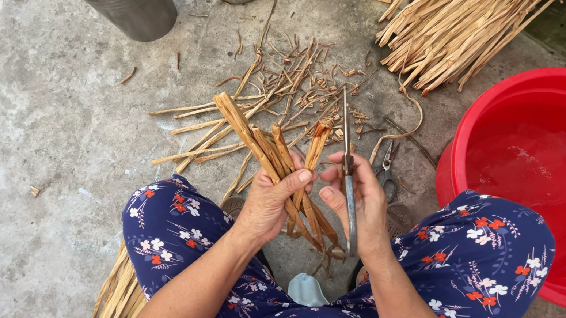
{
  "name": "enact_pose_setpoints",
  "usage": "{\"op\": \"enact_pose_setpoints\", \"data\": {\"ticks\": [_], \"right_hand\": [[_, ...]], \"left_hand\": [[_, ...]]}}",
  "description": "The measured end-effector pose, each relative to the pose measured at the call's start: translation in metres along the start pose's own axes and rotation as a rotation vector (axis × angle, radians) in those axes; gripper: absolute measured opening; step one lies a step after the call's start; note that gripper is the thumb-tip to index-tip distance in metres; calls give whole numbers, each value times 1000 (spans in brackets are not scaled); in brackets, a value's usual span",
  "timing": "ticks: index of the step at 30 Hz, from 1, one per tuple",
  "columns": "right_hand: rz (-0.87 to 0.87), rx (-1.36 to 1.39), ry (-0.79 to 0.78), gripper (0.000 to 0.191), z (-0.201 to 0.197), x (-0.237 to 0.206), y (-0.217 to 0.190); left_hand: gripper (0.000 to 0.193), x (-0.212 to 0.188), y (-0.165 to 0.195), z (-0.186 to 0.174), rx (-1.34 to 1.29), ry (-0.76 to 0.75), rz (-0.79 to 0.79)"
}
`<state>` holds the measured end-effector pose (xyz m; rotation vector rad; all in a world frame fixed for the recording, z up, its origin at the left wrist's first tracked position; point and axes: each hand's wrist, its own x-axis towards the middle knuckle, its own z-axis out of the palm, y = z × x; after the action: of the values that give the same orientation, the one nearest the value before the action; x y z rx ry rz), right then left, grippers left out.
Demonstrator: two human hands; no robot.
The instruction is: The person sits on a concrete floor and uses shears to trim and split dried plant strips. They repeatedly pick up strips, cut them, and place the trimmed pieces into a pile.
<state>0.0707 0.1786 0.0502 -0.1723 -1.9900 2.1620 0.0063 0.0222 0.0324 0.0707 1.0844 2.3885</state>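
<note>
The left hand is clamped around stiff, light strips, best held low near the grip, while beside it the right hand is closed on a knife.

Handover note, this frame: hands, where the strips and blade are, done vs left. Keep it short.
Left hand: shut on a bundle of brown fibre strips, held between the knees.
Right hand: shut on a long knife, blade pointing away, beside the strips.
Done: shavings and trimmed strips scattered on the concrete ahead.
Left: a large uncut pile top right.
Nearby: red basin with water, scissors, metal bucket.
</note>
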Motion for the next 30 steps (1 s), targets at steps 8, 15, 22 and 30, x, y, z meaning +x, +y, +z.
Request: {"op": "enact_pose_setpoints", "data": {"ticks": [8, 15, 22, 30], "right_hand": [[-37, -217, 17, 64, 2, -4, -4], [-30, -167, -24, 61, 2, -2, 4], [99, 248, -111, 55, -2, -3, 18], [6, 178, -140, 57, -2, 0, 14]], "left_hand": [[23, -2, -2, -2, -5, 5, 9], [21, -5, -2, -1, 176, 11, 87], [17, -10, 6, 11, 154, -4, 188], [20, -7, 13, 8, 266, -9, 130]]}}
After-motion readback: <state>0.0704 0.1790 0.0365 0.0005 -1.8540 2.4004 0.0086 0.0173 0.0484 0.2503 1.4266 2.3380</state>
